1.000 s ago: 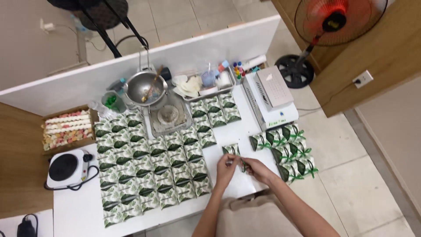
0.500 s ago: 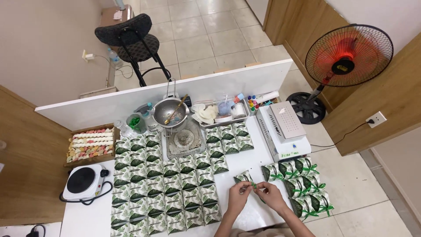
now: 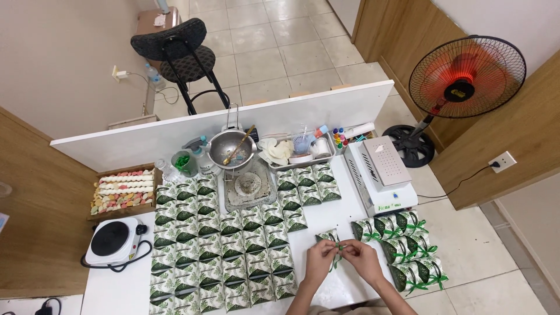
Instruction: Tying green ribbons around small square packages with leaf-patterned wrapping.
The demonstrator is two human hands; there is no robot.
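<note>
Both hands meet at lower centre of frame over the white table [image 3: 326, 219]. Left hand [image 3: 319, 262] and right hand [image 3: 363, 260] have fingertips pinched together on a thin green ribbon [image 3: 340, 249] at a small leaf-print box [image 3: 328, 238]. The fingers are curled tight and nearly closed; the ribbon looks held by both hands, though the grip is too small to see clearly. The box sits on the table just above the hands, between the two groups of boxes.

Left of the hands: a big grid of untied leaf-print boxes [image 3: 221, 251], laid flat in rows and touching. Right of the hands, lower right: ribbon-tied boxes [image 3: 408, 248] in a cluster.

Upper middle: metal pot [image 3: 232, 149] with a utensil in it, over a grey scale tray [image 3: 249, 185]. White machine [image 3: 382, 175] right of centre. Far left: hot plate [image 3: 112, 240], black top, and above it a wooden tray of pastel sweets [image 3: 121, 191]. Off the table: red fan [image 3: 461, 79] upper right, black chair [image 3: 175, 49] upper left.
</note>
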